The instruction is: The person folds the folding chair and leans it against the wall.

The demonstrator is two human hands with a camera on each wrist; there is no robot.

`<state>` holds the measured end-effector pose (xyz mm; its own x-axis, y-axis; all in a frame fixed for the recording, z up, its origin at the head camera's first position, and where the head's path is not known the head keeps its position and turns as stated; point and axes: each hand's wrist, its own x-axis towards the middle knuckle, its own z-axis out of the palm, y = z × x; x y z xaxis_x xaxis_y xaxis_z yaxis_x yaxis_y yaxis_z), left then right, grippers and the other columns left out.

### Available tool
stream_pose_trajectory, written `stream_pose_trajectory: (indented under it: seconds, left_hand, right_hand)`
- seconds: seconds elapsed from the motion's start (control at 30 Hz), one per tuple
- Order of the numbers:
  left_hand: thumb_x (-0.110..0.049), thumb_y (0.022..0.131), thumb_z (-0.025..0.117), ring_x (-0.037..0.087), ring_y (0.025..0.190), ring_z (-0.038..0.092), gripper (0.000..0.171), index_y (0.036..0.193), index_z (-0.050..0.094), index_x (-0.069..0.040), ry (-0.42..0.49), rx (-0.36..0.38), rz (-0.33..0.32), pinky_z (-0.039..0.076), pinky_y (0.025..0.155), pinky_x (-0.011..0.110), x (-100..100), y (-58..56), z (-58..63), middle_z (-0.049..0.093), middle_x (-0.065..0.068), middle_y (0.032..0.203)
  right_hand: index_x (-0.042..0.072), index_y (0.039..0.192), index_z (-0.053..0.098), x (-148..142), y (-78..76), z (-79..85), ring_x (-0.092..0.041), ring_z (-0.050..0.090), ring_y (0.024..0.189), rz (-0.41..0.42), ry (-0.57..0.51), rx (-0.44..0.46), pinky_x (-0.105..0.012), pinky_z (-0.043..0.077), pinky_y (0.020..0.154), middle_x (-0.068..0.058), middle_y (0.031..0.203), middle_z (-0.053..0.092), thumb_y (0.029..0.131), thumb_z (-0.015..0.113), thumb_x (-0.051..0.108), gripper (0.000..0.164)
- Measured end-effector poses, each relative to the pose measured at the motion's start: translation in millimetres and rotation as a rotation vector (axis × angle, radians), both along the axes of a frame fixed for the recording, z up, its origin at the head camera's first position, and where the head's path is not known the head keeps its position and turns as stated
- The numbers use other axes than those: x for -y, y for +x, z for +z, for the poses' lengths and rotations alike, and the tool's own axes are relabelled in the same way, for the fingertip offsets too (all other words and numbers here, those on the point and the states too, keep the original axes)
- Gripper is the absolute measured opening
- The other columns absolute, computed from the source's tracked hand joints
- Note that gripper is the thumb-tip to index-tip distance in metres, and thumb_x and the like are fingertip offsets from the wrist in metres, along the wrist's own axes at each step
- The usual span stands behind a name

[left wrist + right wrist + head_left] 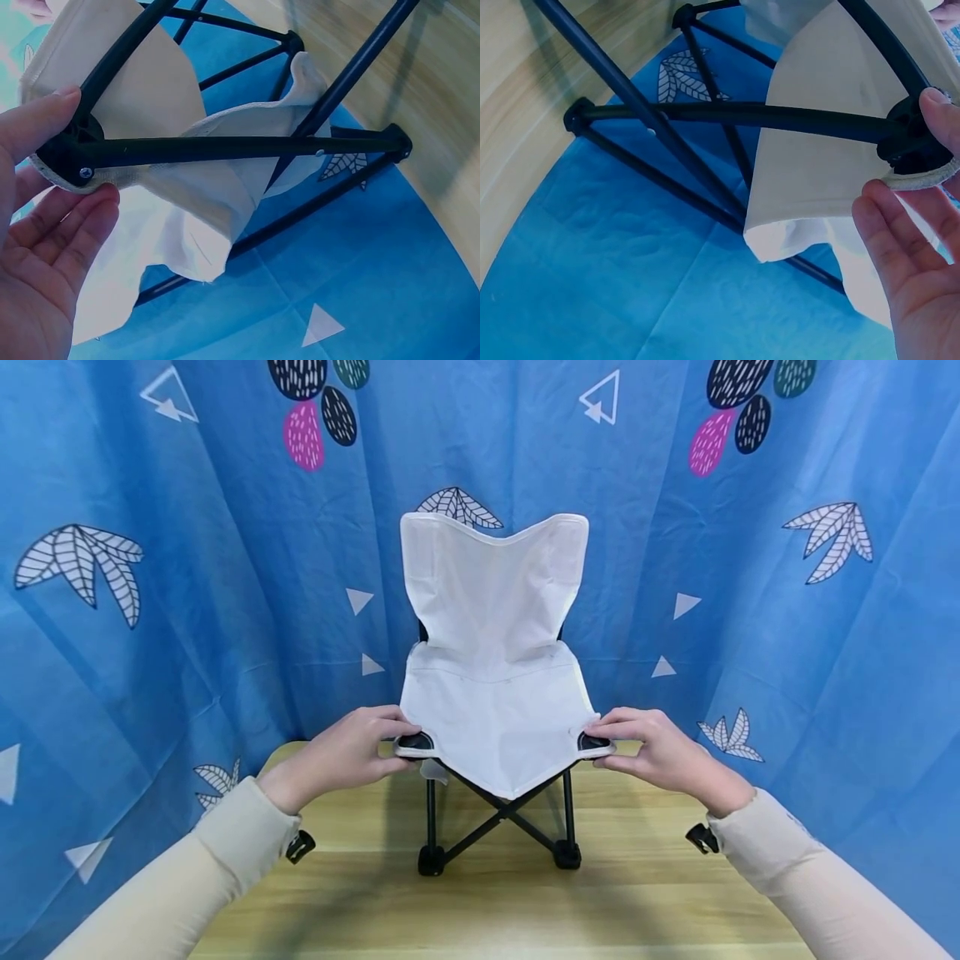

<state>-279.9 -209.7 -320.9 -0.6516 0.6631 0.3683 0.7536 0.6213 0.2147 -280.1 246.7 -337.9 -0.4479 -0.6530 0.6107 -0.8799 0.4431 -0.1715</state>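
A small folding chair (495, 710) with a white fabric seat and back stands unfolded on the wooden table, facing me. Its black tube legs (506, 810) cross below the seat. My left hand (356, 747) pinches the seat's front left corner, fingers above and thumb below. At the front right corner, my right hand (652, 747) pinches in the same way. Under the seat, the left wrist view shows a black corner joint (75, 154) between thumb and fingers. A matching joint (915, 139) sits in the right hand's grip in the right wrist view.
The chair's feet (431, 860) rest on the wooden table (495, 918). A blue patterned curtain (247, 568) hangs behind the table and along both sides. Black clips (300, 846) show at the sleeve cuffs.
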Motion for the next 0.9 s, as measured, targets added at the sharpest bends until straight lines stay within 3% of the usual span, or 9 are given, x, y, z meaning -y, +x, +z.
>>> stream_pose_trajectory:
  seconds: [0.37, 0.6, 0.9]
  left_hand:
    - [-0.016, 0.088, 0.092, 0.010, 0.083, 0.068, 0.042, 0.126, 0.080, -0.002, 0.021, -0.042, -0.015, 0.063, 0.076, 0.031, -3, -1.2, 1.2, 0.076, 0.002, 0.105]
    - [-0.014, 0.088, 0.091, 0.009, 0.079, 0.062, 0.043, 0.127, 0.079, 0.000, 0.058, -0.113, -0.045, 0.057, 0.068, 0.026, -5, -5.7, -2.8, 0.073, 0.004, 0.104]
    - [-0.016, 0.090, 0.090, 0.015, 0.083, 0.064, 0.041, 0.126, 0.079, 0.000, 0.066, -0.172, -0.049, 0.058, 0.072, 0.029, -9, -7.7, -4.3, 0.072, 0.005, 0.105]
  right_hand:
    - [-0.001, 0.119, 0.081, 2, -3.2, -0.3, -0.022, 0.076, 0.089, 0.032, -0.026, -0.089, -0.010, 0.056, 0.084, -0.010, 0.107, 0.082, 0.066, 0.095, -0.011, 0.056]
    - [-0.002, 0.122, 0.080, 5, -4.6, -2.3, -0.024, 0.076, 0.087, 0.037, -0.065, -0.136, -0.020, 0.061, 0.075, -0.012, 0.106, 0.082, 0.062, 0.094, -0.016, 0.063]
    - [-0.004, 0.120, 0.080, 11, -5.7, -0.8, -0.023, 0.075, 0.082, 0.035, -0.080, -0.162, -0.016, 0.057, 0.070, -0.013, 0.102, 0.081, 0.062, 0.094, -0.017, 0.061]
